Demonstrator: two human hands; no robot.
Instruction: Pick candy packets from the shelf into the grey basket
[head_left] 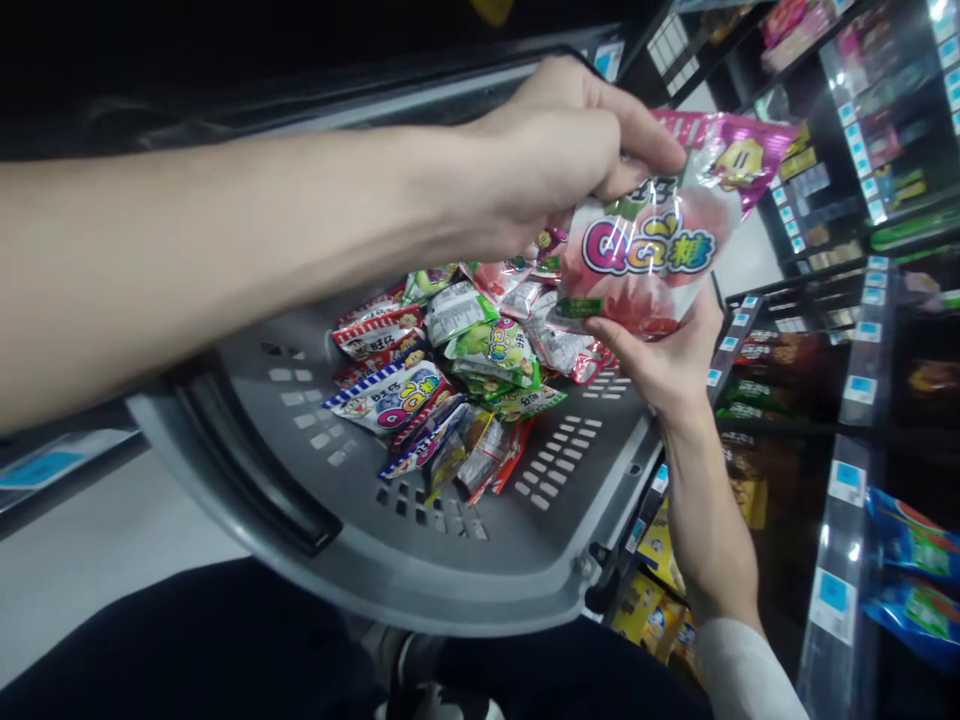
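Note:
A pink and white bag of QQ gummy candy (649,250) is held up above the right side of a grey plastic basket (420,590). From the left, my left hand (577,140) reaches across and pinches the bag's upper left part. My right hand (671,350) supports it from below, thumb on the front and the other fingers hidden behind. Under my left arm, several small candy packets (495,350) in green, red, blue and white lie heaped in the basket. The bag and my left hand cover part of the heap.
Store shelves with price tags (832,590) run along the right, holding blue packs (915,570) and yellow packs (652,610). A black handle (262,460) lies along the basket's left side. My legs and a shoe (442,700) are below the basket.

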